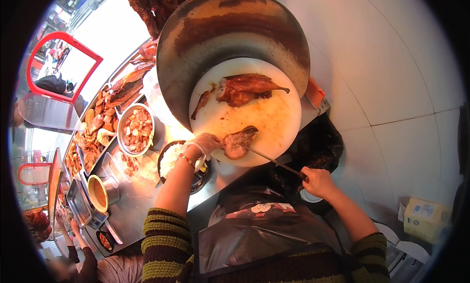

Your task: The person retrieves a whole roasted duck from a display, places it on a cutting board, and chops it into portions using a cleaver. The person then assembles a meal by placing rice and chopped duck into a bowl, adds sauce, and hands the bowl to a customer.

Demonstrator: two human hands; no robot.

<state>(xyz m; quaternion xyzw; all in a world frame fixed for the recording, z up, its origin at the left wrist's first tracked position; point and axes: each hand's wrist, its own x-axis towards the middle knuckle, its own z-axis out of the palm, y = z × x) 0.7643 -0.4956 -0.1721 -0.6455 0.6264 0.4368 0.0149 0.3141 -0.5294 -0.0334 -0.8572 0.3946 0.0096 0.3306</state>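
My left hand (pixel 206 144), in a thin clear plastic glove, holds the left end of a roasted poultry leg piece (pixel 239 143) at the lower edge of a round white cutting board (pixel 271 125). In my right hand (pixel 316 180) is the handle of a knife (pixel 273 161), seen nearly edge-on, with its blade at the meat's right side. Higher on the board lies a larger roasted poultry piece (pixel 248 89), with a narrow strip of roast meat (pixel 200 105) to its left. Below my left wrist sits a black container with white rice (pixel 170 160), partly covered by my forearm.
A curved metal guard (pixel 176 55) rises behind the board. To the left are a metal bowl of chopped meat (pixel 137 130), trays of cooked food (pixel 96 130) and a pot of brown sauce (pixel 98 194). Roast meat hangs above. A co-worker's hands (pixel 75 228) show at lower left.
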